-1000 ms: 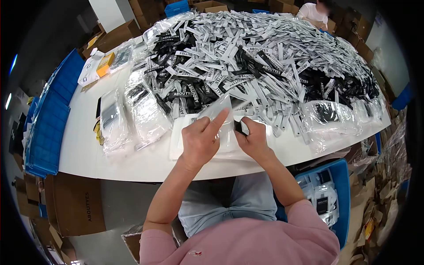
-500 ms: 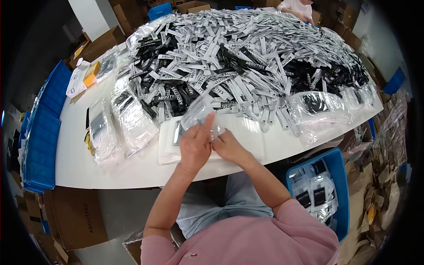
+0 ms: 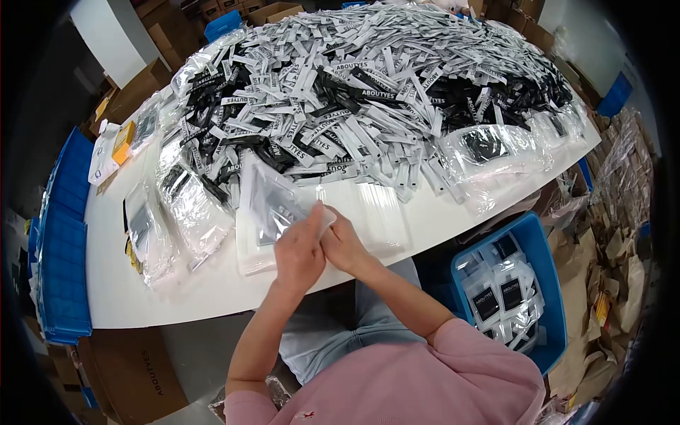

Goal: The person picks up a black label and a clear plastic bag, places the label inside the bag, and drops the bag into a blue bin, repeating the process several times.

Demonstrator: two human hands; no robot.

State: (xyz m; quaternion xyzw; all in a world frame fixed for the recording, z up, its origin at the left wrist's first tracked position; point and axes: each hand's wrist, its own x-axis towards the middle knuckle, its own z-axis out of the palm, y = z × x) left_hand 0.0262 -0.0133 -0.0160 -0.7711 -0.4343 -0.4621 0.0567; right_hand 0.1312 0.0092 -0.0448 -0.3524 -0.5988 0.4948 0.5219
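Observation:
A clear plastic bag with dark print tilts up and to the left from my two hands above the near part of the table. My left hand is closed on the bag's lower edge, its thumb side toward the other hand. Pressed close beside it, my right hand pinches the bag's right corner, its fingertips partly hidden. Beneath the hands lies a stack of flat clear bags. Beyond them spreads a big heap of white and black sachets lettered ABOUTYES.
Bundles of clear bags lie left on the white table, another bundle right. A blue bin holding packed bags stands by my right side. Blue trays line the left edge. Brown paper covers the right floor.
Both hands have stayed together while the bag has swung down to the left. My view has shifted a little, and the person across the table has mostly left it.

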